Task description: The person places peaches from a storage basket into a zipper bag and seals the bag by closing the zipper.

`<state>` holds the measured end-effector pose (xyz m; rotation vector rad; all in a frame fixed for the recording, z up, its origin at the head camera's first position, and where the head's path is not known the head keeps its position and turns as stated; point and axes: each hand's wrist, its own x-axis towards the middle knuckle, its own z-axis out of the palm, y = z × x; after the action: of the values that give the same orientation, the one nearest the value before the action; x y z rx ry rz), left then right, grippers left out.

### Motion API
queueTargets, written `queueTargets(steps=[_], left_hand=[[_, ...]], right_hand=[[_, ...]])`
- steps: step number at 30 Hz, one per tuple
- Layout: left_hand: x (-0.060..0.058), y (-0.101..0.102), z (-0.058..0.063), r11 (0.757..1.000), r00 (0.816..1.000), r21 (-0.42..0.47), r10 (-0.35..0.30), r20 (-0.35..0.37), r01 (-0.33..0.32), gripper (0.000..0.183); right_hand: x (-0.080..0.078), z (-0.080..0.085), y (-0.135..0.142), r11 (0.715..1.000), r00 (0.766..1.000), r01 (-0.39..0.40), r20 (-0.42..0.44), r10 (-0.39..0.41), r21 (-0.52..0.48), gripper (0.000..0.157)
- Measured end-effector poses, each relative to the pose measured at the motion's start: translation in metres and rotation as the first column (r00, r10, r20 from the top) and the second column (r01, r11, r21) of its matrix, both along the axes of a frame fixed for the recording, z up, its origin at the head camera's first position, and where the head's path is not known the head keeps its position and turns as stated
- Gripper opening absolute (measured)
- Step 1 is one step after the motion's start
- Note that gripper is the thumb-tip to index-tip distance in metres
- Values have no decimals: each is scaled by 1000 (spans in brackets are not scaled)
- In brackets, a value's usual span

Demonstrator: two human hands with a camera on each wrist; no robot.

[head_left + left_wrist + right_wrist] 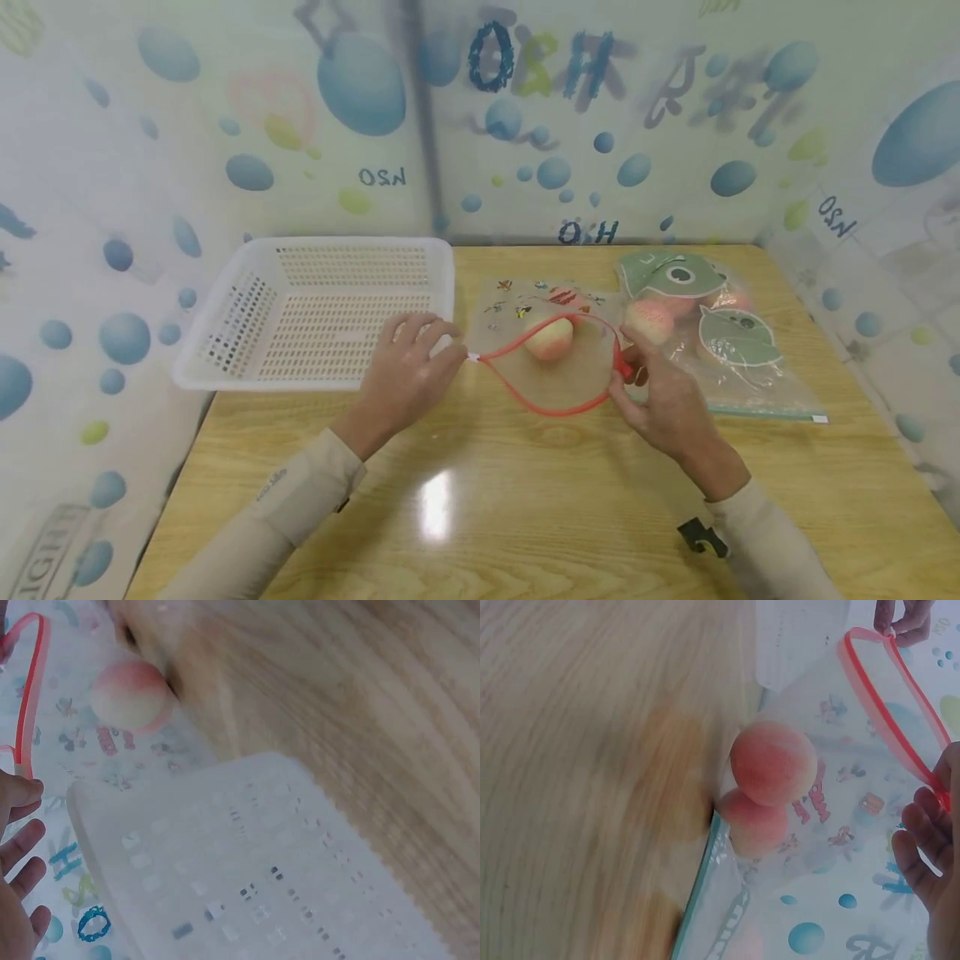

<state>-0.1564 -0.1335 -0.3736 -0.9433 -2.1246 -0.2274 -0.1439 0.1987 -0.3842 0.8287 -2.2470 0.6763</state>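
Observation:
A clear zip bag with a red-edged mouth (564, 412) and small cartoon prints is held upright above the table, its mouth spread wide. My left hand (411, 367) pinches the left end of that edge between thumb and forefinger; the other fingers hang loose in the left wrist view. With my right hand (663, 396) I grip the opposite end by the red slider (622, 358). Low in the bag lies a pink-and-yellow peach (550, 339). In the right wrist view a second peach (755, 825) shows beside the first; which bag it belongs to I cannot tell.
Left of the bag stands a white perforated plastic basket (315, 386). At the right lies another clear zip bag (757, 392) with green fish-like prints, a green zip and several peaches (649, 322). Patterned sheeting (555, 125) rises behind the wooden table (510, 517).

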Motion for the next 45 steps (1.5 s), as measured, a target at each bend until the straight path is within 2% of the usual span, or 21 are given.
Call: queueTargets(steps=[7, 11, 16, 19, 28, 34, 40, 45], left_hand=[[-3, -7, 9, 999, 999, 48, 19, -27, -18, 5], [-4, -10, 11, 997, 999, 60, 40, -33, -38, 5], [-3, -13, 16, 996, 997, 74, 62, -43, -59, 7], [-3, -15, 19, 995, 996, 82, 64, -55, -59, 7], [-4, -21, 25, 994, 996, 83, 78, -39, -75, 9], [-2, -19, 25, 994, 997, 89, 62, -42, -58, 11], [-1, -14, 23, 991, 998, 134, -1, -61, 9, 8], [4, -5, 21, 988, 996, 129, -76, -56, 83, 9]], right_hand=[[-2, 9, 11, 999, 1000, -1, 20, 2, -39, 52], [-2, 14, 15, 995, 999, -28, 41, 32, -91, 50], [-3, 16, 16, 981, 994, -97, 34, 104, -171, 37], [-4, 16, 16, 972, 993, -115, 4, 118, -205, 29], [-6, 19, 20, 953, 998, -17, -66, -3, -303, 22], [-10, 22, 24, 933, 998, -2, -60, -21, -360, 20], [-13, 22, 29, 928, 997, 33, -50, -56, -370, 18], [-16, 21, 32, 909, 993, 62, -67, -98, -412, 21]])
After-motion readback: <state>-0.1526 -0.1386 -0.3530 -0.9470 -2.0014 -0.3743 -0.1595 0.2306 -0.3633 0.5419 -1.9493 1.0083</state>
